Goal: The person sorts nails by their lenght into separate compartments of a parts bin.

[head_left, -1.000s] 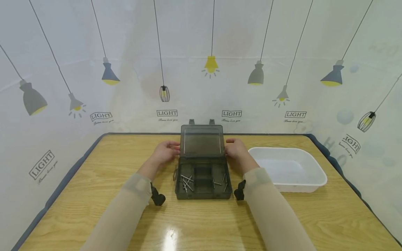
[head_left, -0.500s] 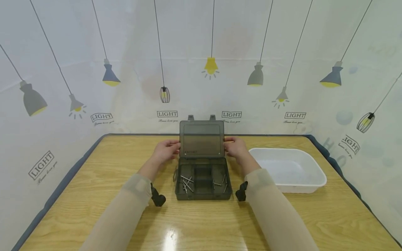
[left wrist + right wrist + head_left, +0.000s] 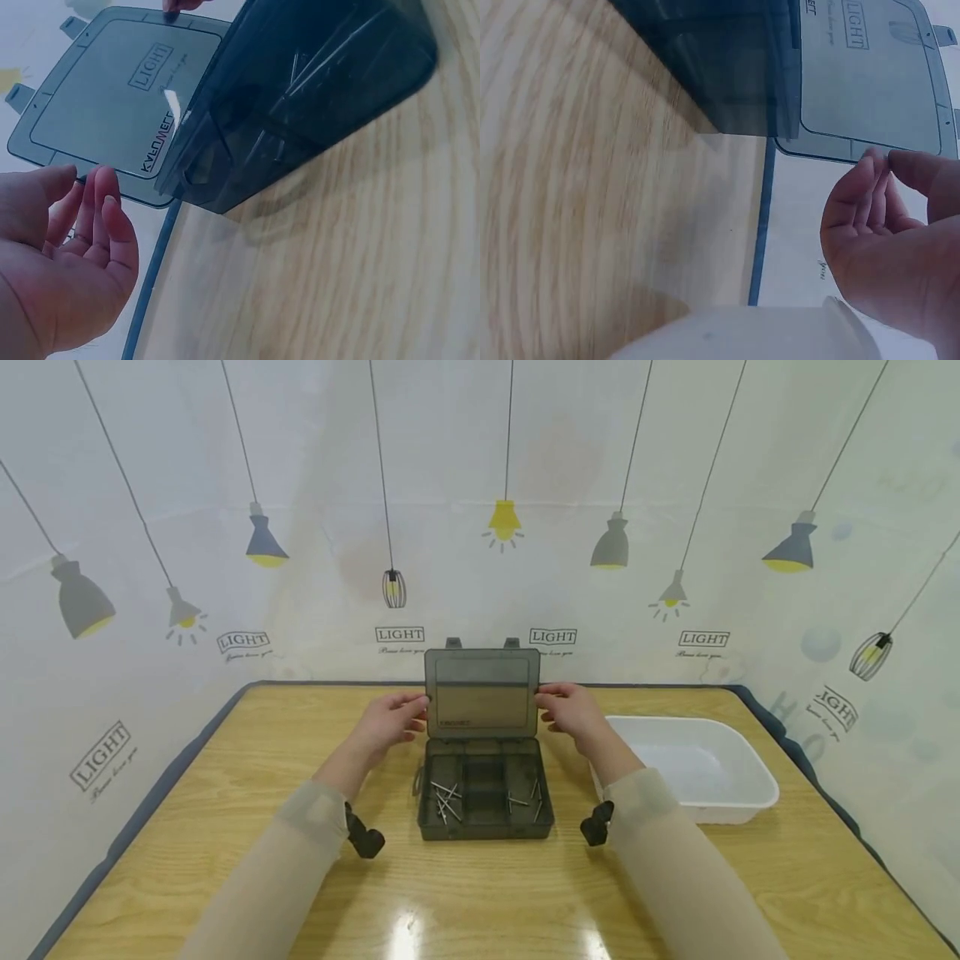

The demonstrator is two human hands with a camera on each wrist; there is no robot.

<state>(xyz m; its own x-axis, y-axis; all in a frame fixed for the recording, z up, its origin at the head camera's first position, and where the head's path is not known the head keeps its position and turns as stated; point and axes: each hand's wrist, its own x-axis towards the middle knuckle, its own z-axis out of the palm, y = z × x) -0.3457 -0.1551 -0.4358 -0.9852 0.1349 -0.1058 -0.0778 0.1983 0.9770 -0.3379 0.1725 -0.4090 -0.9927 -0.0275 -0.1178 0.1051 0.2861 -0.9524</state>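
A see-through dark grey plastic storage box (image 3: 486,831) stands on the table with its hinged lid (image 3: 483,693) raised at the back. My left hand (image 3: 386,720) pinches the lid's left edge between thumb and fingers; the left wrist view shows that grip on the lid (image 3: 97,90) up close. On the opposite edge, my right hand (image 3: 573,714) pinches the lid with its fingertips. Several thin metal pins (image 3: 447,802) lie in the box's left compartment. More metal pins (image 3: 536,793) are in the right compartment. Two latches (image 3: 512,643) stick up from the lid's upper edge.
A white plastic tub (image 3: 697,760) stands to the right of the box, partly behind my right forearm. The wooden table (image 3: 480,902) has a dark blue border (image 3: 330,683). Behind it hangs a white backdrop (image 3: 450,460) printed with lamps.
The lid has swung up from leaning back to nearly upright, with both hands at its sides. My forearms have spread slightly apart. The box base and the pins look unmoved.
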